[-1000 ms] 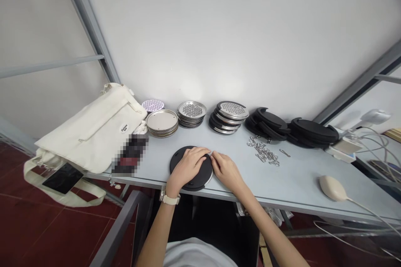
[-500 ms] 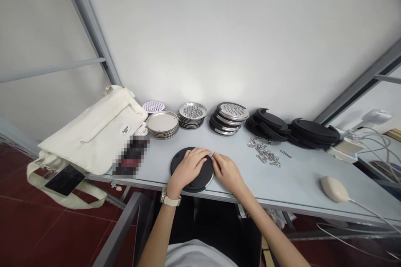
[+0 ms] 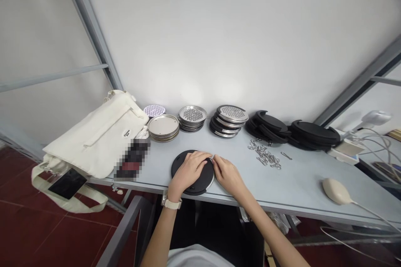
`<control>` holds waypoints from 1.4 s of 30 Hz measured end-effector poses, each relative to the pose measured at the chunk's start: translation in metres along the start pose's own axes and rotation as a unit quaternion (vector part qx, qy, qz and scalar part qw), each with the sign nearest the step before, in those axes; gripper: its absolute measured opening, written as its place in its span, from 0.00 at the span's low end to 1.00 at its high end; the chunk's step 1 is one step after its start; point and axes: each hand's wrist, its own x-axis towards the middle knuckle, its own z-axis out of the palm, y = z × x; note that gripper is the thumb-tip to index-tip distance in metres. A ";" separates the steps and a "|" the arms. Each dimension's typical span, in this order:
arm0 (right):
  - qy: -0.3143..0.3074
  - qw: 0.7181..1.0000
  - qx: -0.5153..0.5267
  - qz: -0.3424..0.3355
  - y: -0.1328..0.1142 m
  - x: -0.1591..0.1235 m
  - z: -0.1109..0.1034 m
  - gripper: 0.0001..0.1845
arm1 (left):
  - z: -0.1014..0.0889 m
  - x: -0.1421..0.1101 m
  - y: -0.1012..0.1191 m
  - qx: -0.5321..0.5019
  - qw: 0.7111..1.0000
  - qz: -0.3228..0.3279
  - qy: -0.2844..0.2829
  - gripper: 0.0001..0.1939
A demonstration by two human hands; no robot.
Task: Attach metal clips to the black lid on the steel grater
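Note:
A black round disc lies near the table's front edge, with a thin silvery metal rim showing along its right side. My left hand rests across its top, fingers together and bent over the far right part. At the right rim my right hand is closed in a pinch beside the left fingertips. A small silvery glint shows between the two hands, but what the right fingers pinch is hidden. Behind the disc stands a stack of perforated metal grater plates, and to its left a stack of plain metal discs.
Mixed black and metal discs are stacked at the back, with black round holders and more black holders to the right. Small metal clips lie loose. A white bag fills the left; a cream corded object sits right.
The view has tilted slightly, so the scene sits a little lower. Both hands stay at the disc's right rim with hardly any visible movement.

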 end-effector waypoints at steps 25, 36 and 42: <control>-0.022 0.999 0.032 0.002 0.003 0.002 0.001 0.11 | 0.001 0.000 0.000 0.015 1.000 0.007 -0.006 0.19; -0.018 1.000 0.020 0.003 0.001 0.003 0.000 0.10 | 0.004 0.000 -0.002 0.015 1.000 0.001 0.000 0.20; -0.019 1.000 0.017 0.005 0.000 0.002 -0.001 0.10 | 0.003 0.000 -0.003 0.009 1.000 0.001 0.000 0.20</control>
